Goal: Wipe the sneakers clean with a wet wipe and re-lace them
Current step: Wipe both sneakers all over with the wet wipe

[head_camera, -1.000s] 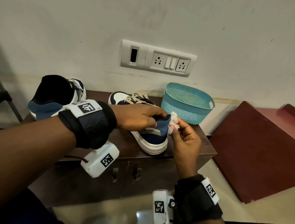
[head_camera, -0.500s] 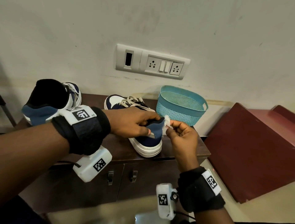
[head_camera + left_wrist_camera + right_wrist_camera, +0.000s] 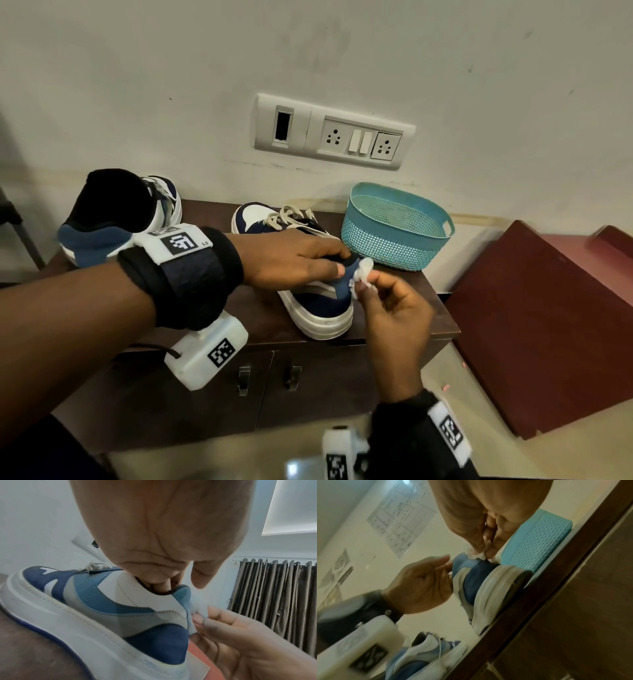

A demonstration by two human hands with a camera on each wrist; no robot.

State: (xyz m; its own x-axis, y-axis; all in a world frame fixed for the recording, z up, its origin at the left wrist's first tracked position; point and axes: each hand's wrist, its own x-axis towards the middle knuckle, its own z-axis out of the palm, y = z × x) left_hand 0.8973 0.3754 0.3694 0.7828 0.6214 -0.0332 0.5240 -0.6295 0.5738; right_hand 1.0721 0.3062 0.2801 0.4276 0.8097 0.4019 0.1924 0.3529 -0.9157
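Observation:
A blue, white and grey sneaker (image 3: 318,305) stands on the dark wooden cabinet (image 3: 267,322), heel toward me. My left hand (image 3: 291,260) grips its collar, fingers tucked inside the opening (image 3: 161,586). My right hand (image 3: 387,305) pinches a crumpled white wet wipe (image 3: 361,274) and holds it against the top of the heel tab (image 3: 467,561). The wipe (image 3: 193,611) touches the back seam in the left wrist view. A second matching sneaker (image 3: 113,219) sits at the cabinet's left end, laces loose.
A teal perforated plastic basket (image 3: 394,236) stands just behind the right hand on the cabinet. A switch and socket panel (image 3: 332,133) is on the wall above. A dark red board (image 3: 534,325) leans to the right of the cabinet.
My right hand with the wipe has stayed at the heel, shifting slightly up toward the heel tab's top. The left hand keeps its grip on the collar.

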